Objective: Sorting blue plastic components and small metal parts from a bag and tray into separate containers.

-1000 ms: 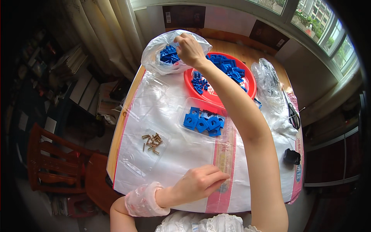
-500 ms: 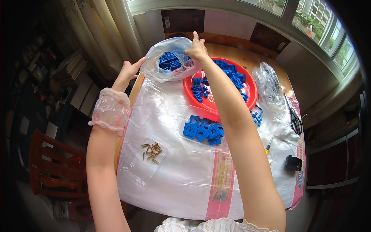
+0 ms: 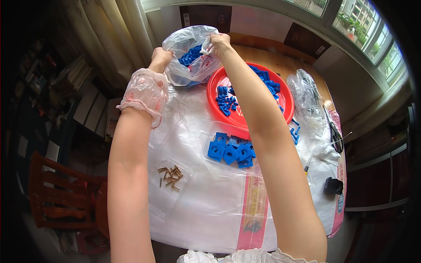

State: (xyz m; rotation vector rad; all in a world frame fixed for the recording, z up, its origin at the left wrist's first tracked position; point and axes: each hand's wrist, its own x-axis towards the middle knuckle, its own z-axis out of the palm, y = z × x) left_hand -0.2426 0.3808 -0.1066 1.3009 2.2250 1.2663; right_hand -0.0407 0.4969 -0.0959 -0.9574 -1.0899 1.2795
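Observation:
At the far side of the table, a thin white plastic bag (image 3: 177, 72) hangs open-mouthed between my hands, with many blue plastic parts (image 3: 191, 55) inside. My left hand (image 3: 162, 58) is closed on the bag's left rim. On the opposite rim, my right hand (image 3: 220, 42) grips the gathered plastic. Just right of the bag sits a round red tray (image 3: 212, 98) holding more blue pieces (image 3: 227, 104), partly covered by my right forearm. Nearer me, a clear plastic tray (image 3: 206, 151) holds several square blue plates (image 3: 230, 154) with round holes.
Brass-coloured screws (image 3: 172, 176) lie on a clear plastic sheet at the left. To the right are crumpled clear bags (image 3: 303, 94), black-handled scissors (image 3: 336, 136), a screwdriver (image 3: 306, 168), white tissue (image 3: 325, 153) and a small black object (image 3: 333, 186). A wooden chair (image 3: 61, 193) stands left of the table.
Both hands have closed on the bag's rim, where their fingers were spread before. The bag has been raised and moved slightly away from me, and its mouth has tilted toward me.

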